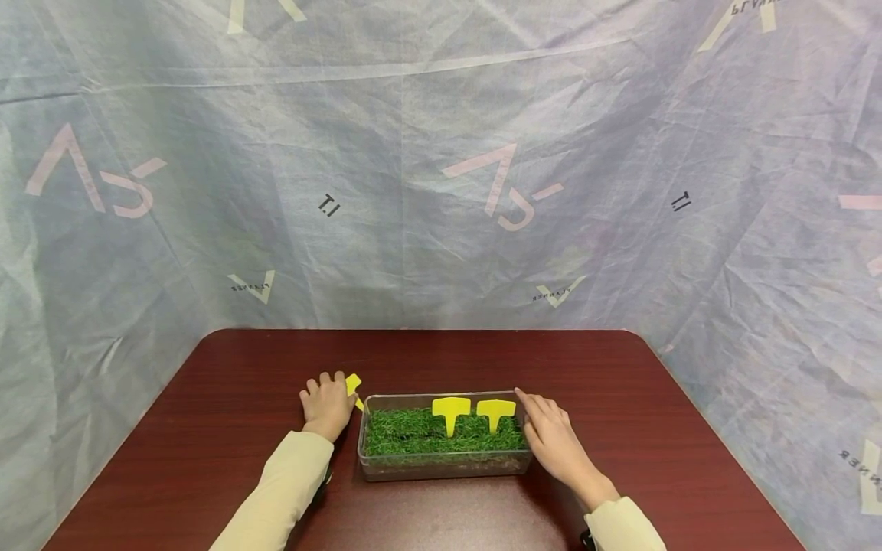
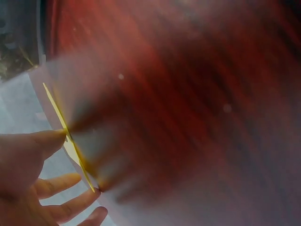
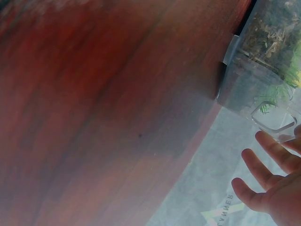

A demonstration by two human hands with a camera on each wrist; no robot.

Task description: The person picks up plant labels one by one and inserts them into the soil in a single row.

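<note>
In the head view a clear plastic box (image 1: 444,465) holds green grass turf (image 1: 406,432), with two yellow T-shaped plant labels standing in it, one near the middle (image 1: 451,409) and one to the right (image 1: 495,410). My left hand (image 1: 328,402) is beside the box's left end, its thumb and fingers on a third yellow plant label (image 1: 354,383), which leans next to the box. In the left wrist view the thumb tip meets this label (image 2: 66,132), seen nearly edge-on. At the box's right end rests my right hand (image 1: 554,440), fingers fairly straight along the far corner.
The dark red-brown wooden table (image 1: 241,383) has rounded far corners. Grey printed cloth (image 1: 386,229) hangs behind it and along both sides. Brownish soil-like material (image 3: 270,33) shows through the box wall in the right wrist view.
</note>
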